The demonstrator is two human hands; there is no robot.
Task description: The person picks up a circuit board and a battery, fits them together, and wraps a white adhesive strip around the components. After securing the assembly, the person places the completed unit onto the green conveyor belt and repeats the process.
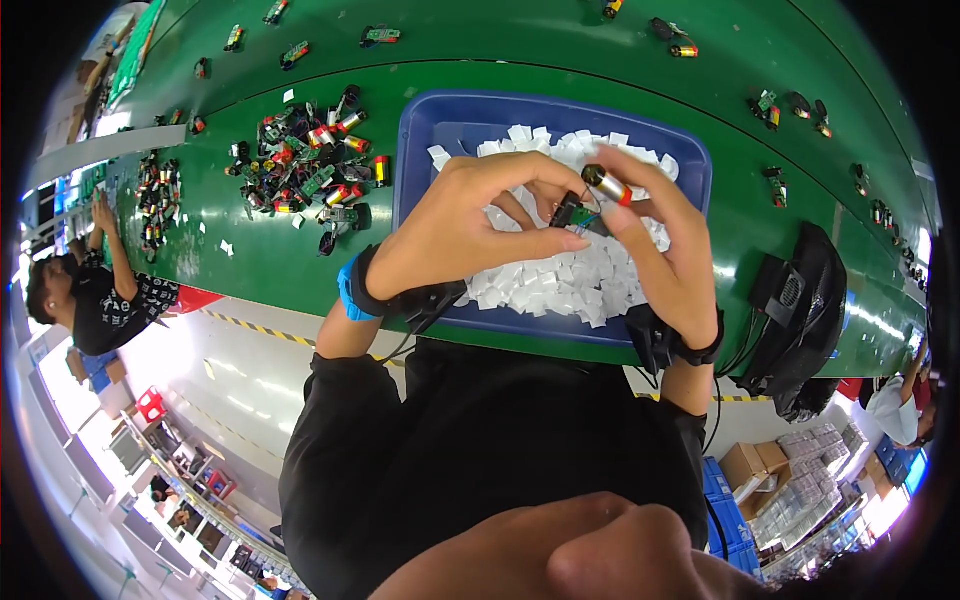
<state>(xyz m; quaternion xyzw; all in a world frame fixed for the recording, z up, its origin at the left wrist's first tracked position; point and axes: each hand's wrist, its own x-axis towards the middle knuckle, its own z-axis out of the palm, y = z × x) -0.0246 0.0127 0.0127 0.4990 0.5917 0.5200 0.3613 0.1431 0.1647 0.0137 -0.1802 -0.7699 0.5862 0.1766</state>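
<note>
Over a blue tray (428,112) my left hand (465,225) pinches a small circuit board (577,214) with a black part on it, between thumb and fingers. My right hand (672,245) has its thumb and fingers around a small cylindrical battery (606,184) with a black end, a silver middle and a red-and-gold end. Thin wires run between the battery and the board. Beneath both hands, many small white squares (560,285) lie loose in the tray. Each wrist wears a black strap, and a blue band (352,290) circles the left one.
Left of the tray, a heap of boards with batteries (310,165) lies on the green table (300,255). More such units are scattered across the far side. At the right stand a black bag (808,310) and a dark box (772,285). A co-worker (85,300) sits at far left.
</note>
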